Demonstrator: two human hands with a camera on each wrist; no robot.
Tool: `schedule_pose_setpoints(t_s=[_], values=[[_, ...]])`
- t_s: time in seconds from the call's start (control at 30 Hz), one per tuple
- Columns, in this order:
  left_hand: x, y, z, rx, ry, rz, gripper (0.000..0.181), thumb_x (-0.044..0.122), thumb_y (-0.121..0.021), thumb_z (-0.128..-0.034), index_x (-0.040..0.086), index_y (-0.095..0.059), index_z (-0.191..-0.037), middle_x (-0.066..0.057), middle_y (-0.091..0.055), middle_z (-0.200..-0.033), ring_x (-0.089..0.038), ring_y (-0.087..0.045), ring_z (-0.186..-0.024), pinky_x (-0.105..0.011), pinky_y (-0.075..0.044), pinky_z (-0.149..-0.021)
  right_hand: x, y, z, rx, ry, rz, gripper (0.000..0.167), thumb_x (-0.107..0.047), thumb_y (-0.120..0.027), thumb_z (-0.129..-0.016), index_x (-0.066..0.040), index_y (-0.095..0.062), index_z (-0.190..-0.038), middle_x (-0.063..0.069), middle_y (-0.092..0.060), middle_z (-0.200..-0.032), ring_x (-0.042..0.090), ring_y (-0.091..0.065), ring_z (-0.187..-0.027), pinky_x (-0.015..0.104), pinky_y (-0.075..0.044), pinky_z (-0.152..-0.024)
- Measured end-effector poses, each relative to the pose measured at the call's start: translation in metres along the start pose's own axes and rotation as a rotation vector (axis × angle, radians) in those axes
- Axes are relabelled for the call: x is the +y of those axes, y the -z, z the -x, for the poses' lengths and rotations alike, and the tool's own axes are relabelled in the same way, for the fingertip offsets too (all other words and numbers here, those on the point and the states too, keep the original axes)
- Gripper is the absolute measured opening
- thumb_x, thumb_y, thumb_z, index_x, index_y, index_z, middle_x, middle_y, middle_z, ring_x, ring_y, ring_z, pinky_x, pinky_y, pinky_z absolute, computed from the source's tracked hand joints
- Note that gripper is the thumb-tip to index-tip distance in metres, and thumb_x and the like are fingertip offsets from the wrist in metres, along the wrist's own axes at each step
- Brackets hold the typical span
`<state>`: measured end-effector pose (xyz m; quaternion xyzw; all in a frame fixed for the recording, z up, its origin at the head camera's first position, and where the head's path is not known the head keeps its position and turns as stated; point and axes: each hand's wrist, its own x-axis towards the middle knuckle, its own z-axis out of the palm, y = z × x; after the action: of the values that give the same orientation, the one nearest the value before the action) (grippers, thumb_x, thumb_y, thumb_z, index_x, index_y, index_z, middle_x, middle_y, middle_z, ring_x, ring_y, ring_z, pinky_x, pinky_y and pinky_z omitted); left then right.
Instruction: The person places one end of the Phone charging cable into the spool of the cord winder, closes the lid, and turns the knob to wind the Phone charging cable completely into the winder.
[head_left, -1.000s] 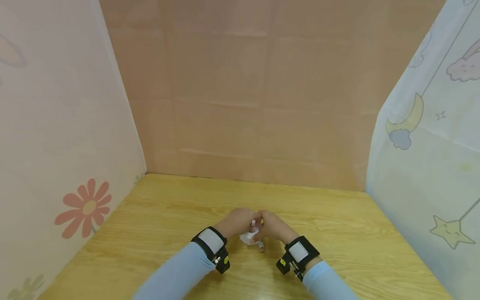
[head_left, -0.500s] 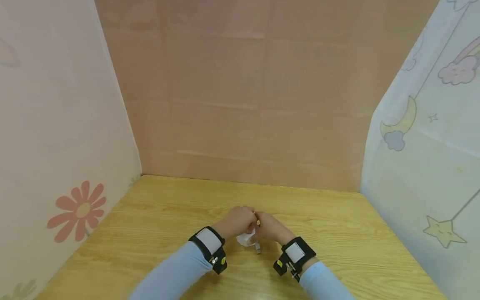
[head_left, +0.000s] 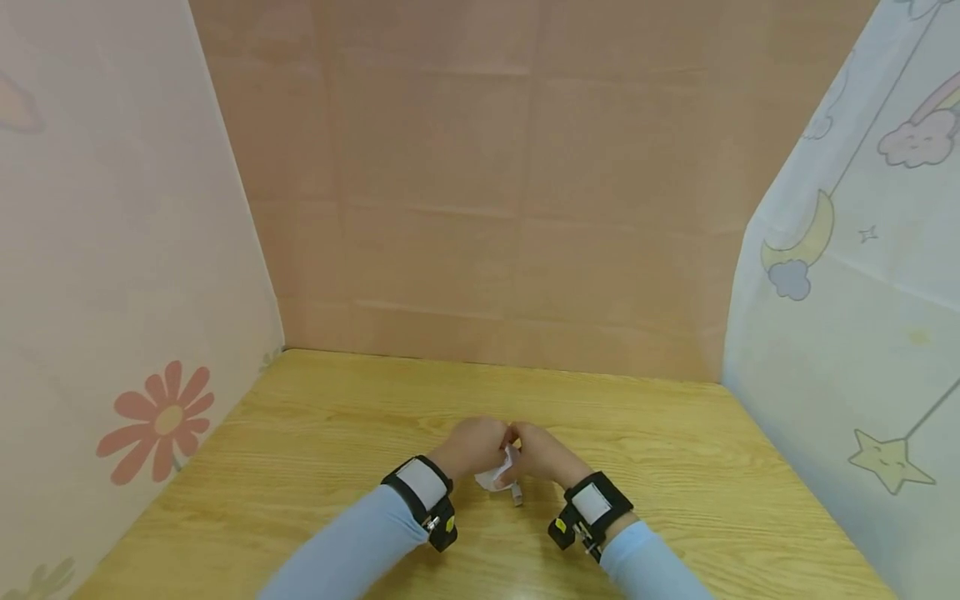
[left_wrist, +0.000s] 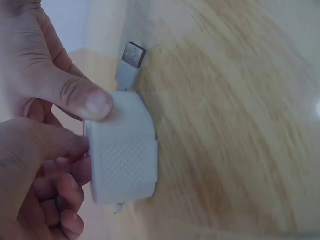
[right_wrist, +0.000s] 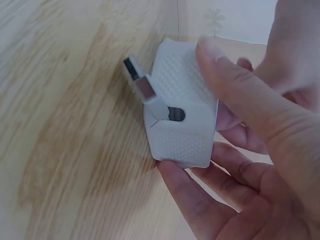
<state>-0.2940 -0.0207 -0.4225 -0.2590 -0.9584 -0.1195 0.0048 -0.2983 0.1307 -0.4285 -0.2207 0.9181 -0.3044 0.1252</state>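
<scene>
Between both hands, just above or on the table, is a white plastic case with a USB plug, textured on its face (left_wrist: 124,160). The metal-tipped USB plug (right_wrist: 146,89) sticks out on a short lead from a dark slot in the case's side. My right hand (head_left: 543,454) grips the case, thumb on one edge and fingers on the other. My left hand (head_left: 472,447) meets it from the left, thumb and curled fingers at the case's far side. What those left fingertips pinch is partly hidden. A small grey tip (left_wrist: 118,207) pokes out at the case's other end.
The wood-grain table (head_left: 360,400) is bounded by a brown sheet (head_left: 435,183) behind and patterned white cloths on the left (head_left: 135,250) and right (head_left: 847,350). Each wrist wears a black band with a camera.
The hands stay together in nearly the same place. The white case has tilted a little between them, with more of it showing by the left fingers. The head view has shifted slightly.
</scene>
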Motion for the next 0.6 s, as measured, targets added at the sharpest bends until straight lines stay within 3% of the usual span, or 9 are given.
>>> schedule_pose_setpoints(t_s=[0.17,0.27,0.37,0.6], values=[[-0.007,-0.012,-0.003,0.061,0.191,0.313,0.02,0.001,-0.065,-0.0754,0.013,-0.051,-0.066,0.007,-0.044,-0.059,-0.007,-0.039,-0.051,-0.02,-0.031,-0.045,-0.002,-0.001,-0.001,-0.007,-0.015,-0.003,0.054,-0.022,-0.091,-0.063,-0.007,-0.059,-0.104,0.005,-0.061,-0.106,0.019,-0.055,-0.09,0.037,-0.048,-0.078],[-0.01,-0.011,-0.003,0.037,0.219,0.439,0.013,0.001,-0.063,-0.0797,0.009,-0.055,-0.074,0.004,-0.052,-0.06,-0.008,-0.046,-0.051,-0.02,-0.036,-0.046,-0.002,-0.001,-0.001,-0.011,-0.019,0.003,0.054,-0.023,-0.091,-0.063,-0.007,-0.059,-0.105,0.004,-0.062,-0.106,0.018,-0.055,-0.09,0.035,-0.048,-0.078],[-0.012,0.0,-0.002,0.011,0.174,0.434,0.007,-0.001,-0.061,-0.0815,0.006,-0.059,-0.081,0.0,-0.058,-0.064,-0.009,-0.048,-0.053,-0.021,-0.038,-0.047,-0.002,0.0,-0.001,-0.006,-0.01,0.01,0.055,-0.023,-0.091,-0.063,-0.006,-0.06,-0.104,0.005,-0.062,-0.106,0.018,-0.055,-0.09,0.036,-0.048,-0.078],[-0.007,0.022,-0.001,-0.015,0.127,0.221,0.007,0.002,-0.065,-0.0836,0.009,-0.065,-0.081,0.0,-0.062,-0.078,-0.009,-0.049,-0.064,-0.021,-0.042,-0.056,-0.001,0.001,-0.001,-0.01,-0.018,-0.001,0.056,-0.023,-0.091,-0.063,-0.006,-0.059,-0.105,0.006,-0.062,-0.106,0.019,-0.055,-0.091,0.039,-0.048,-0.08]])
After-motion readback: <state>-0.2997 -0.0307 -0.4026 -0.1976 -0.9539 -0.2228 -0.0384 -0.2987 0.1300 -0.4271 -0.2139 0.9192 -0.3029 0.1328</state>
